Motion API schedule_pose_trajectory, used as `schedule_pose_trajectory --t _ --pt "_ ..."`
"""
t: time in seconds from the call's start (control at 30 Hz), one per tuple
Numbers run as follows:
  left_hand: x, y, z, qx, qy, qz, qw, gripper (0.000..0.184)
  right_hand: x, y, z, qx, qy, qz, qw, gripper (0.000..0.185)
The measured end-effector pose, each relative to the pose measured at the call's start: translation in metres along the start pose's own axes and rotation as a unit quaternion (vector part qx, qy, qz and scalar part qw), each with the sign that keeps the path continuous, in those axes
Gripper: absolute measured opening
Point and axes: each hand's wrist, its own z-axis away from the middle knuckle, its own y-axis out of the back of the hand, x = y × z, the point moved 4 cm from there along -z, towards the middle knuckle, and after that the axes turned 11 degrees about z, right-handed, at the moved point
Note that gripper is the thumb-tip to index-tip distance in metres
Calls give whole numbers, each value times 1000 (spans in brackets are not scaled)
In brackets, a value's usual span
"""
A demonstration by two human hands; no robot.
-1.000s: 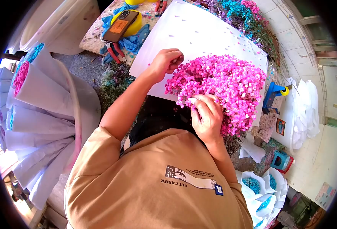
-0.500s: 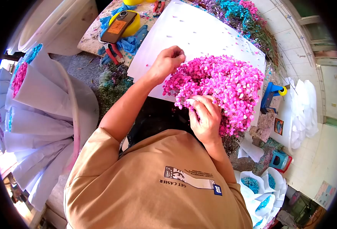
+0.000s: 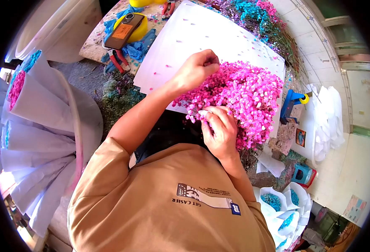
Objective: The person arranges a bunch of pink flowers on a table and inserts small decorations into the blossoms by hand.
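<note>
A big bunch of bright pink baby's breath (image 3: 252, 94) lies over the near right part of a white paper sheet (image 3: 185, 38). My left hand (image 3: 199, 69) is over the bunch's upper left edge, fingers curled in a pinch; what they hold, if anything, is hidden. At the lower left edge of the flowers, my right hand (image 3: 220, 130) is closed against the bunch, its fingers bent around some blooms. Something white shows at its fingertips, too small to name. A few stems stick out below the bunch, beside my right wrist.
A phone (image 3: 125, 31) and red-handled pruners (image 3: 118, 61) lie at the upper left. Blue and purple flowers (image 3: 252, 17) line the far edge. A blue tape dispenser (image 3: 291, 105) stands right. Paper-wrapped bouquets (image 3: 42, 96) fill a tub at left; others (image 3: 273, 201) stand lower right.
My left hand has moved right, further over the pink flowers. My right hand stays at the bunch's lower edge. The whole view has shifted slightly left.
</note>
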Motion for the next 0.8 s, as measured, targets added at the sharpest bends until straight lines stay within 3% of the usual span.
schedule_pose_trajectory --t 0.07,0.13,0.2,0.33,0.4,0.43,0.47,0.5,0.6,0.67,0.77,0.8 --pt "5 -1 3 -56 131 273 951 16 -1 0 -1 -5 -3 -6 1000 25" --pt "17 -6 3 -81 124 218 965 22 -2 -1 -1 -8 -3 -4 1000 25" --pt "22 -19 0 -87 129 74 985 28 -2 -2 0 -11 -2 0 1000 25" --pt "17 -29 -8 -126 20 -21 992 33 -3 1 0 -2 2 4 1000 23" --pt "18 -30 -7 -118 16 14 993 32 -2 4 2 -1 0 5 1000 23" --pt "21 -27 -4 -89 54 106 989 27 -2 5 3 0 -4 4 1000 23" --pt "24 -22 -2 -60 92 196 974 22 -1 7 4 1 -7 2 1000 22" --pt "21 -20 2 -55 180 335 923 8 -2 10 4 0 -7 3 1000 22" --pt "11 -14 10 -56 209 413 885 4 -2 16 5 0 -13 7 1000 26" --pt "1 -17 13 -98 200 405 887 8 -1 19 6 6 -17 -5 1000 27" --pt "0 -23 14 -100 186 221 952 20 -2 19 6 1 -22 -13 1000 27" --pt "-2 -25 13 -100 185 223 952 20 -2 19 6 -2 -24 -18 1000 27"
